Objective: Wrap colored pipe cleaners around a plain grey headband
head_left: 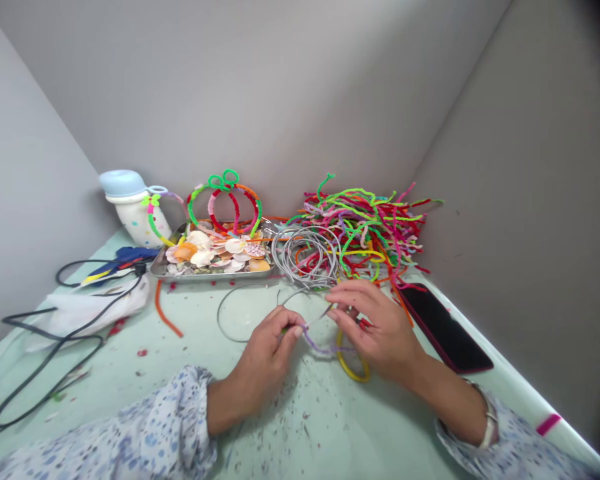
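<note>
My left hand [273, 340] is closed in a pinch on one end of a thin grey metal headband [240, 297] that curves away to the left. My right hand [375, 323] pinches the same band a little further right, together with a lilac pipe cleaner [316, 345] that loops down between the two hands. A yellow pipe cleaner loop [351, 367] lies on the table under my right hand. Both hands rest low over the pale green table [190, 373].
Behind the hands lie a bundle of bare grey headbands [307, 257], a heap of coloured pipe cleaners [367, 230] and a metal tray of shells [215, 257] with wrapped headbands. A glue gun [120, 260] with black cable is at left, a phone [443, 327] at right.
</note>
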Motion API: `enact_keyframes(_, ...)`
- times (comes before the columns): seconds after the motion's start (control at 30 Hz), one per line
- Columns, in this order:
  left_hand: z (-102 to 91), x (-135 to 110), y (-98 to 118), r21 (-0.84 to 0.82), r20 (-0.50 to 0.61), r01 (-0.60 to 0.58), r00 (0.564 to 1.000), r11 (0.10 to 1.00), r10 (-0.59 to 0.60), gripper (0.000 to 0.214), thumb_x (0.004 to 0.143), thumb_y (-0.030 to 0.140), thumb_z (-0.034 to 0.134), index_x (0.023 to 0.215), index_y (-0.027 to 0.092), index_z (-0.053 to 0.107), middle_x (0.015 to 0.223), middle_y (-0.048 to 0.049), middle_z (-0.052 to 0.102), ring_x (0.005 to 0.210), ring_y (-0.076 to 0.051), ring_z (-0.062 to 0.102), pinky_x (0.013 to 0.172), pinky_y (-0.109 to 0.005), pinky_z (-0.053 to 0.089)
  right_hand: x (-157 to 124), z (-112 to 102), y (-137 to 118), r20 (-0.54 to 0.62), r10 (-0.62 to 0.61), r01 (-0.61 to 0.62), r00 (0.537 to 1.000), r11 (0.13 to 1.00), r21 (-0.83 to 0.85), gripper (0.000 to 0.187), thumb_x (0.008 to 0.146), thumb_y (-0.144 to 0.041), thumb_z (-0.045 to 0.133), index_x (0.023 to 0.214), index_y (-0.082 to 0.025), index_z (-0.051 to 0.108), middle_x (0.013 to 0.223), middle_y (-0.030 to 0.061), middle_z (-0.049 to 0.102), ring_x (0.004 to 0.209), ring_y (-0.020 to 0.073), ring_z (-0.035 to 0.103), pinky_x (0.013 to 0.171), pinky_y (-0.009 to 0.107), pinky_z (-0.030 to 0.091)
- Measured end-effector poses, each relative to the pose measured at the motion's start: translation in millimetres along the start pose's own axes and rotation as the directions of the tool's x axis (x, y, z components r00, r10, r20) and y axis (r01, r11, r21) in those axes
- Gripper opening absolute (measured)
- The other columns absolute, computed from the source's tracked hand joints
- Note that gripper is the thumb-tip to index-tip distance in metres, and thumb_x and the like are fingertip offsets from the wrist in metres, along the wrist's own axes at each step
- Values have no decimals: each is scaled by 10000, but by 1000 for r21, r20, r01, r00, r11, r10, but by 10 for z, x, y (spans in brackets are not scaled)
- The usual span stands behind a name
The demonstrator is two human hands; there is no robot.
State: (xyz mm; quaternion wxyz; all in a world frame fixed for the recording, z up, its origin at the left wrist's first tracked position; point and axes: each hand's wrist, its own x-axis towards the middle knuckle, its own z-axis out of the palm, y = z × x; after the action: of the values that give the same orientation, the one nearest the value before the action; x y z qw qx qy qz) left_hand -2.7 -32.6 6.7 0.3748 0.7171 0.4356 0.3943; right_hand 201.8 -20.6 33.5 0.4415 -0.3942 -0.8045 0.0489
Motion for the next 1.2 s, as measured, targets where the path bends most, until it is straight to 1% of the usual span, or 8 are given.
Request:
enact_keyframes(0.1,7,-6,-9,-6,23,3,1000,1000,-3,183,943,249,443,864,178,591,841,-33,576,807,-188,546,748,-306,417,34,-36,65,140,-18,10,990,999,54,171,887,-203,623,1039,-232,698,1080,78,676,959,202,665,827,340,559)
enact_keyframes(0.2,11,-5,-16,-18,48,-2,999,1000,2,189,949,249,434,873,174,590,849,-33,573,818,-186,546,762,-304,419,15,-1,136,202,-20,-6,979,992,128,132,892,-204,632,995,-222,713,1016,66,696,921,190,671,801,319,555)
enact_keyframes(0.37,10,-5,-19,-9,89,9,996,1000,-9,207,956,252,414,863,173,581,830,-26,553,811,-184,533,758,-300,414,-19,64,190,245,5,-58,970,976,209,99,888,-173,649,947,-211,719,934,45,693,892,170,649,792,295,520)
enact_keyframes(0.53,14,-2,-38,20,116,11,993,1000,-13,225,966,272,388,848,181,556,811,-25,534,803,-190,514,752,-312,407,-32,80,202,252,-3,-60,968,968,245,90,883,-156,655,920,-212,715,902,31,681,874,163,630,790,290,496)
enact_keyframes(0.7,15,-2,-46,30,123,-3,992,1000,0,228,975,274,370,845,188,536,817,-23,534,809,-191,516,756,-316,412,-81,135,205,196,25,-76,980,963,259,79,884,-160,654,907,-206,713,901,38,664,863,163,618,780,289,495)
enact_keyframes(0.83,1,-10,-17,63,112,-47,993,997,40,96,925,195,458,919,186,554,900,-34,563,871,-194,532,803,-324,419,-130,182,200,128,71,-104,989,955,278,79,874,-147,661,890,-206,712,884,35,645,843,158,606,776,285,492)
enact_keyframes(1.0,2,-20,-10,143,34,-111,994,983,107,138,865,86,487,913,183,574,912,-38,589,892,-197,545,815,-328,419,-166,216,184,85,84,-106,993,950,295,86,868,-145,669,892,-217,712,861,21,644,819,151,608,760,276,493)
enact_keyframes(1.2,12,-14,-51,163,-27,-117,992,980,123,105,880,110,533,893,191,598,891,-32,611,885,-194,562,821,-328,424,-174,246,161,40,76,-84,996,948,306,88,860,-142,675,883,-218,714,837,19,652,786,149,614,731,271,497)
